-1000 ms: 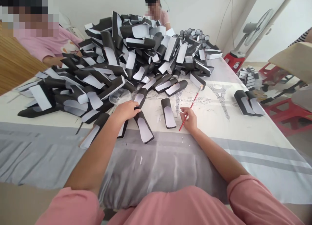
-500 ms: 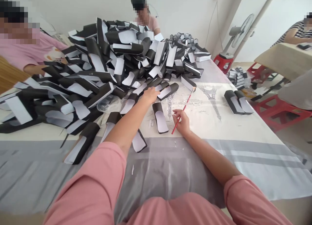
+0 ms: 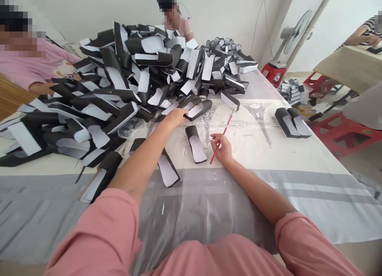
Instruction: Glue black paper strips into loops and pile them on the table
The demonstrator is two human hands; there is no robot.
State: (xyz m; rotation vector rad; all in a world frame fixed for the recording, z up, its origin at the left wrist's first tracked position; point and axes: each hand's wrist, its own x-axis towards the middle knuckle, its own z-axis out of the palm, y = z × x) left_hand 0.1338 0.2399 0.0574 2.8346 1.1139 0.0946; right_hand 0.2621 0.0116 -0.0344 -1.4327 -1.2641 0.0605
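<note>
My left hand (image 3: 176,117) reaches forward to the pile's front edge, its fingers closed on the near end of a black-and-white paper slipper (image 3: 199,109). In my right hand (image 3: 222,147), a slim red brush (image 3: 226,132) is pinched between thumb and fingers, its pale tip pointing away from me. Between the hands a single paper slipper (image 3: 196,145) lies flat, white side up, touched by neither. Closer to me, another paper slipper (image 3: 168,170) rests beside my left forearm, which partly covers the pieces behind it.
A big heap of paper slippers (image 3: 119,65) fills the table's left and back. A clear plastic bowl (image 3: 133,128) sits at its edge. Two paper slippers (image 3: 292,124) lie side by side at right. Co-workers sit around; a fan (image 3: 294,37) stands on a red stool (image 3: 273,73).
My left hand has drawn back slightly to the left, and the paper slipper at its fingers has shifted left with it. My right hand and the brush have hardly moved.
</note>
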